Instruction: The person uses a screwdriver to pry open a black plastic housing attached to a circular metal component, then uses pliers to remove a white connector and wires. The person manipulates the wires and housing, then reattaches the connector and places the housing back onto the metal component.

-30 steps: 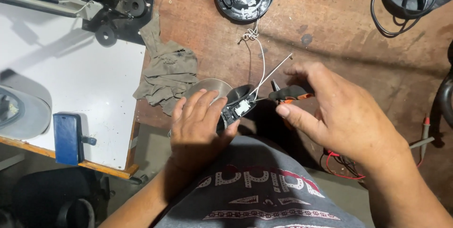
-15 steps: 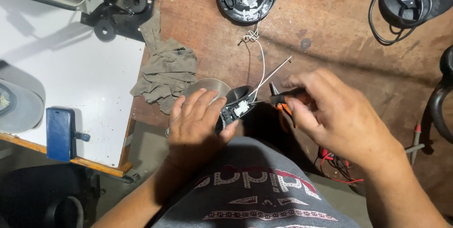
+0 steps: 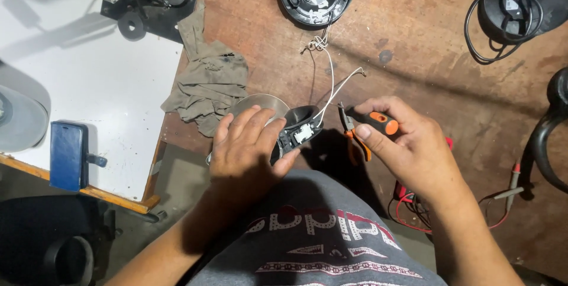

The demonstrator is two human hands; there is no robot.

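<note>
Two hands at work beside grey rag [image 3: 208, 85]. Left hand [image 3: 247, 147] clasps small black part [image 3: 299, 134], right of rag. Right hand [image 3: 411, 147], closed round orange-handled pliers [image 3: 358, 132], has drawn slightly back from part; white wires [image 3: 331, 88] now free of plier tips.

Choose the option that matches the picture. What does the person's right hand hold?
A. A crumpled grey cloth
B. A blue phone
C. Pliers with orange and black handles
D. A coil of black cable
C. The right hand grips the pliers, whose orange and black handles show between the fingers and whose tips point at the white wires of the small black part that the left hand holds.
</note>
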